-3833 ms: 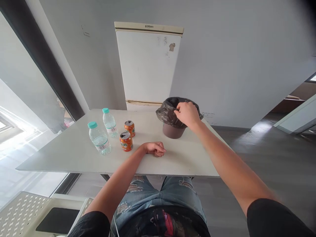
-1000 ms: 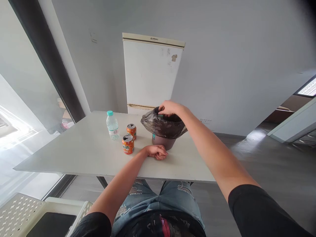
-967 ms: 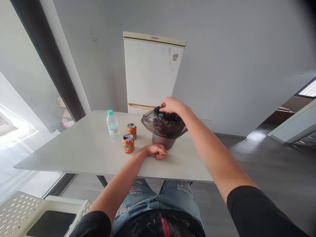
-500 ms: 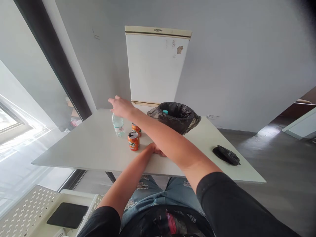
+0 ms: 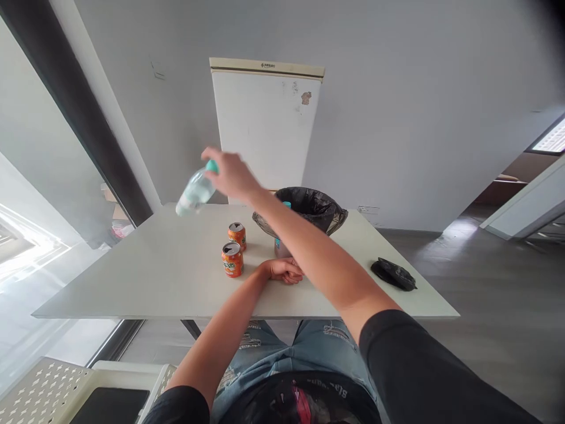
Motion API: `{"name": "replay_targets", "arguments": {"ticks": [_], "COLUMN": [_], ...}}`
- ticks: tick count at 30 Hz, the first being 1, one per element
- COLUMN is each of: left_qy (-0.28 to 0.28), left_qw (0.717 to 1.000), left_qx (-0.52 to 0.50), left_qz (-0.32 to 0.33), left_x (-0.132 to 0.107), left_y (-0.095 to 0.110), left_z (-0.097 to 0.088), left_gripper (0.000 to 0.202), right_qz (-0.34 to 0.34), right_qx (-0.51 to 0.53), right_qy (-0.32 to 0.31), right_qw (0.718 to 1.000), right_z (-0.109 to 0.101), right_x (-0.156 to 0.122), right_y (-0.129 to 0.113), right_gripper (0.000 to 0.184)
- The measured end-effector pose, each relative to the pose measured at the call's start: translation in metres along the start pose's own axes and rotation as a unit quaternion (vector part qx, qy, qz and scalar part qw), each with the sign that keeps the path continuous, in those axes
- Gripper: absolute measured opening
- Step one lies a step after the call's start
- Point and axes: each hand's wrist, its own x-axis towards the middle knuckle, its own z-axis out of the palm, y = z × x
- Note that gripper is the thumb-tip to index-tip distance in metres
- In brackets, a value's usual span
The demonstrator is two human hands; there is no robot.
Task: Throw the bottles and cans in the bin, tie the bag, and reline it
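My right hand is raised above the far left part of the table, its fingers closed around the teal-capped top of a clear plastic bottle. The bottle tilts, base down to the left, off the tabletop and slightly blurred. My left hand rests on the table near its front edge, fingers curled in, with nothing visible in them. Two orange soda cans stand upright to its left, one behind the other. Beyond my right forearm is a bin lined with a black plastic bag, partly hidden; a teal cap shows at its left rim.
A crumpled black plastic bag lies on the right side of the white table. Behind the table stands a white refrigerator. A cream cart with perforated sides is at the lower left.
My right hand has closed on the bottle's top and lifted it off the table, tilting it. My left hand stays on the table. The view has shifted slightly.
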Motion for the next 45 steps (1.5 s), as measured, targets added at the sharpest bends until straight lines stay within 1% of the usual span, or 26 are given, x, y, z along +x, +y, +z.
{"name": "replay_targets", "arguments": {"ticks": [1, 2, 3, 4, 5, 7, 8, 10, 13, 14, 16, 19, 22, 24, 26, 29, 33, 36, 38, 39, 40, 41, 43, 45], "left_qy": [-0.029, -0.063, -0.096, -0.124, -0.148, -0.176, -0.181, -0.185, -0.181, -0.18, -0.181, -0.188, -0.19, -0.186, -0.18, -0.177, -0.177, -0.181, -0.183, -0.181, -0.179, -0.178, -0.177, -0.177], "left_qw": [0.999, 0.998, 0.995, 0.991, 0.988, 0.983, 0.982, 0.982, 0.982, 0.983, 0.983, 0.981, 0.981, 0.982, 0.982, 0.983, 0.983, 0.982, 0.982, 0.982, 0.983, 0.983, 0.983, 0.982], "left_qx": [0.001, 0.0, -0.002, -0.004, -0.005, -0.005, -0.004, -0.004, -0.006, -0.006, -0.008, -0.012, -0.012, -0.01, -0.007, -0.005, 0.0, 0.0, -0.001, -0.003, -0.005, -0.006, -0.01, -0.015], "left_qz": [-0.016, -0.03, -0.041, -0.046, -0.048, -0.048, -0.047, -0.048, -0.048, -0.046, -0.042, -0.038, -0.04, -0.043, -0.047, -0.049, -0.052, -0.049, -0.047, -0.047, -0.047, -0.048, -0.052, -0.062], "left_x": [0.003, 0.004, 0.006, 0.007, 0.007, 0.007, 0.007, 0.006, 0.006, 0.006, 0.006, 0.006, 0.007, 0.007, 0.008, 0.008, 0.008, 0.008, 0.008, 0.007, 0.007, 0.007, 0.006, 0.005], "left_y": [-0.002, -0.002, -0.003, -0.002, -0.001, 0.001, 0.001, 0.002, 0.002, 0.002, 0.002, 0.001, 0.001, 0.001, 0.002, 0.002, 0.001, 0.002, 0.003, 0.004, 0.005, 0.006, 0.006, 0.006], "left_z": [0.0, -0.001, -0.001, -0.001, -0.002, -0.002, -0.003, -0.003, -0.004, -0.004, -0.004, -0.004, -0.005, -0.005, -0.005, -0.004, -0.004, -0.003, -0.001, 0.0, 0.001, 0.002, 0.003, 0.002], "left_gripper": [0.039, 0.051, 0.059, 0.064, 0.066, 0.066, 0.066, 0.066, 0.066, 0.066, 0.067, 0.066, 0.067, 0.067, 0.068, 0.068, 0.068, 0.068, 0.068, 0.068, 0.067, 0.067, 0.066, 0.067], "right_qz": [0.015, 0.026, 0.048, 0.054, 0.074, 0.093, 0.102, 0.115, 0.141, 0.153, 0.183, 0.215, 0.225, 0.241, 0.26, 0.272, 0.269, 0.266, 0.264, 0.265, 0.268, 0.268, 0.249, 0.195], "right_qx": [0.004, -0.008, -0.022, -0.042, -0.07, -0.106, -0.118, -0.131, -0.143, -0.147, -0.148, -0.142, -0.135, -0.133, -0.129, -0.11, -0.088, -0.075, -0.09, -0.107, -0.131, -0.154, -0.179, -0.158], "right_qy": [0.078, 0.139, 0.185, 0.198, 0.22, 0.255, 0.266, 0.266, 0.226, 0.211, 0.173, 0.102, 0.015, -0.052, -0.121, -0.206, -0.278, -0.319, -0.324, -0.313, -0.288, -0.248, -0.134, -0.022], "right_qw": [0.997, 0.99, 0.981, 0.978, 0.97, 0.957, 0.951, 0.948, 0.953, 0.954, 0.956, 0.961, 0.965, 0.96, 0.949, 0.934, 0.918, 0.906, 0.904, 0.906, 0.91, 0.918, 0.942, 0.968], "right_z": [-0.027, -0.053, -0.078, -0.1, -0.119, -0.146, -0.154, -0.161, -0.16, -0.158, -0.151, -0.132, -0.103, -0.082, -0.064, -0.045, -0.031, -0.029, -0.032, -0.036, -0.04, -0.044, -0.05, -0.05], "right_x": [-0.009, -0.021, -0.033, -0.047, -0.061, -0.088, -0.1, -0.118, -0.132, -0.132, -0.129, -0.116, -0.098, -0.085, -0.074, -0.065, -0.064, -0.066, -0.069, -0.07, -0.072, -0.074, -0.08, -0.088], "right_y": [0.013, 0.027, 0.041, 0.056, 0.069, 0.091, 0.099, 0.11, 0.119, 0.12, 0.123, 0.128, 0.134, 0.139, 0.144, 0.154, 0.163, 0.166, 0.165, 0.162, 0.158, 0.151, 0.131, 0.1], "right_gripper": [0.032, 0.032, 0.029, 0.027, 0.031, 0.048, 0.055, 0.063, 0.065, 0.062, 0.049, 0.034, 0.027, 0.027, 0.029, 0.032, 0.04, 0.045, 0.046, 0.044, 0.042, 0.038, 0.034, 0.034]}}
